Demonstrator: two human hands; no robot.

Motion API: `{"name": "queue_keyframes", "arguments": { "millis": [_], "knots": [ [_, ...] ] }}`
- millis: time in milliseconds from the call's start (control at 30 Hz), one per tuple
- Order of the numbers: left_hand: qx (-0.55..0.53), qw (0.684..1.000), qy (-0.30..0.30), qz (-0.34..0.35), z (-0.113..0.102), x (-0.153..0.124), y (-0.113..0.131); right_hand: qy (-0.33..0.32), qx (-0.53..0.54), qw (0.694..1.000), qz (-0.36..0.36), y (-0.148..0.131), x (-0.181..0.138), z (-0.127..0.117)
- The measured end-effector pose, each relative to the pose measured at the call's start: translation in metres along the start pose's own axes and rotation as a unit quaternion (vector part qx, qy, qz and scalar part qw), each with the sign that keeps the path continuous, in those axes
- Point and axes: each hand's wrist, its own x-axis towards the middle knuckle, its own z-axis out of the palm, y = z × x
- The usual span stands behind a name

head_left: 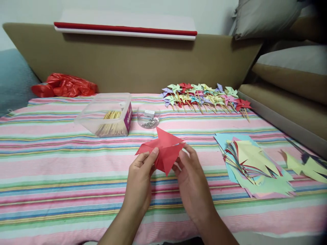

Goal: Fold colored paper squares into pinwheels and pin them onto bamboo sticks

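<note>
A red cut paper square [165, 148], its flaps partly folded toward the middle, is held up over the striped cloth. My left hand [139, 177] pinches its left side between thumb and fingers. My right hand [190, 177] grips its right side, fingers curled behind the paper. Both hands are closed on the paper.
A clear plastic box of wooden sticks [108, 115] and a small clear cup of pins [149, 119] stand behind the hands. Several finished paper pinwheels [205, 97] lie at the back right. A stack of cut coloured papers [252, 163] lies to the right; a red plastic bag [63, 85] at the back left.
</note>
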Motion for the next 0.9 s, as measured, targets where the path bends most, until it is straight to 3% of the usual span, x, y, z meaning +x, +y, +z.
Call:
{"name": "queue_keyframes", "arguments": {
  "millis": [67,167,233,300,400,600,900],
  "knots": [
    [0.005,1.000,0.005,0.005,-0.002,0.003,0.004,0.026,-0.134,0.985,-0.106,-0.003,0.001,-0.007],
    [0.010,1.000,0.001,0.010,-0.005,0.006,0.009,-0.007,-0.369,0.885,-0.284,-0.008,0.002,-0.017],
    [0.010,1.000,0.000,0.012,-0.005,0.006,0.010,-0.050,-0.454,0.823,-0.338,-0.011,0.003,-0.019],
    [0.015,1.000,-0.002,0.015,-0.005,0.005,0.010,-0.079,-0.480,0.804,-0.342,-0.012,0.004,-0.020],
    [0.027,0.999,-0.010,0.021,-0.005,0.005,0.009,-0.091,-0.471,0.818,-0.319,-0.012,0.005,-0.018],
    [0.060,0.998,-0.004,0.031,-0.005,0.005,0.006,-0.061,-0.412,0.871,-0.259,-0.011,0.007,-0.020],
    [0.127,0.990,-0.028,0.060,0.000,0.000,0.007,-0.006,-0.353,0.922,-0.159,-0.010,0.009,-0.019]
  ]
}}
